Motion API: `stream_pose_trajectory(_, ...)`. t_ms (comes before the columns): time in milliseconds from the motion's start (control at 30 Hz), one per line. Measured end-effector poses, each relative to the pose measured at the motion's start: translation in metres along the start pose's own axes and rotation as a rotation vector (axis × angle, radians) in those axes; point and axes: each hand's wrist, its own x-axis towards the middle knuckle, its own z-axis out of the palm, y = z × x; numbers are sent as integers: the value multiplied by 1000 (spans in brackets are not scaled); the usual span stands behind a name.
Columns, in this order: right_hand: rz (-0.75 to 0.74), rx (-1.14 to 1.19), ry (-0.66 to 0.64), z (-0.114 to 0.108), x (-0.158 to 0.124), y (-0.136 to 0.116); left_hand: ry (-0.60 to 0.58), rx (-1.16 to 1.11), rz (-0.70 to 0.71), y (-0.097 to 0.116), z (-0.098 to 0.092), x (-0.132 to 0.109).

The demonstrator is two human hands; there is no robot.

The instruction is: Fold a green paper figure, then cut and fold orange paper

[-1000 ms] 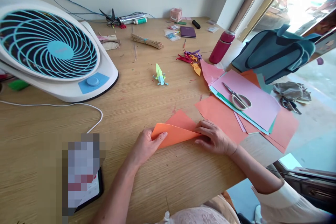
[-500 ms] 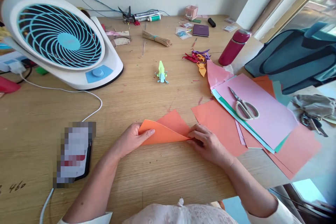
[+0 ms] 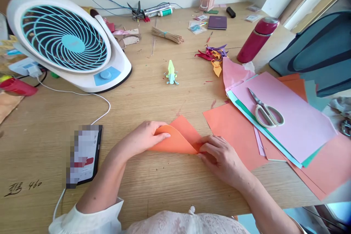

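A sheet of orange paper [image 3: 175, 140], bent over on itself, lies on the wooden table in front of me. My left hand [image 3: 149, 137] grips its curled upper left part, thumb on top and fingers behind. At the right corner my right hand [image 3: 216, 153] pinches the paper between thumb and fingers; the fingertips partly hide that corner. Beyond the paper stands a small green and blue folded paper figure [image 3: 171, 73], apart from both hands. More orange paper [image 3: 233, 131] lies flat just right of my right hand.
Scissors [image 3: 265, 109] rest on a pink sheet [image 3: 296, 117] at the right. Behind are folded paper pieces [image 3: 216, 67], a red bottle [image 3: 257, 40] and a stick bundle [image 3: 167, 34]. A fan [image 3: 74, 44] and a phone [image 3: 86, 157] with its white cable stand at the left.
My left hand has moved slightly right and turned over the paper's edge, which now curls more toward the right. My right hand still pinches the right corner. The whole view has shifted a little.
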Motion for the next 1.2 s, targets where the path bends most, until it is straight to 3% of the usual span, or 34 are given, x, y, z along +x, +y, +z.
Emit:
stream_pose_trajectory(267,5,-43,-19,3,1,-1,80,49,86,-4,10,31)
stream_pose_trajectory(500,-11,-56,-31,2,2,0,145,11,49,-8,16,36)
stream_pose_trajectory(800,-12,-51,-7,4,0,1,205,-37,101,-12,20,32)
stream_pose_trajectory(967,34,-36,74,3,-1,3,287,-35,58,-6,20,34)
stream_pose_trajectory(1200,136,-89,184,2,-2,5,403,57,62,-11,35,51)
